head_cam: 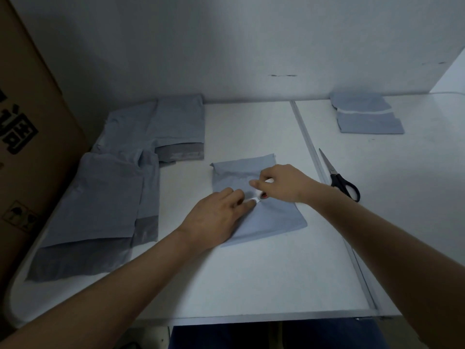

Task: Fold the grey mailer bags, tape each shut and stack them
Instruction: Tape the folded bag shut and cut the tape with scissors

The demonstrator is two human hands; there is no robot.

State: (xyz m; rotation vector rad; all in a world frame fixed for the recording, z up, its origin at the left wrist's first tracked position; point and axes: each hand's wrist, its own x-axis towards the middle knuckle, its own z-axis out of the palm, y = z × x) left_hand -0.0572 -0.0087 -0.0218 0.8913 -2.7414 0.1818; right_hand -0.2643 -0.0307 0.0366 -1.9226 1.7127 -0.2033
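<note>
A folded grey mailer bag (261,215) lies flat near the centre of the white table (251,278), slightly rotated so that its far edge points up and to the right. Both hands work over the middle of this bag.

The left hand (216,220) rests palm-down on the bag's near-left portion. Its fingers lie extended and close together, with the fingertips pressing at a small white piece — probably tape (255,196) — at the fold line.

The right hand (279,183) comes in from the right and sits over the bag's upper-right area. Its thumb and forefinger pinch the other end of the white strip; a small red spot shows just below the fingers, and what it is cannot be told at this resolution.

Unfolded mailer bags (100,210) lie spread along the left side of the table in overlapping layers, each showing a darker adhesive flap at its near end. A further group lies behind them, against the back wall.

A stack of folded bags (367,117) sits at the far right of the table, well apart from the working area. Black-handled scissors (339,177) lie between that stack and the right forearm — blades closed, tips pointing away from the person.

A brown cardboard box (27,127) with black printing stands at the left table edge.
</note>
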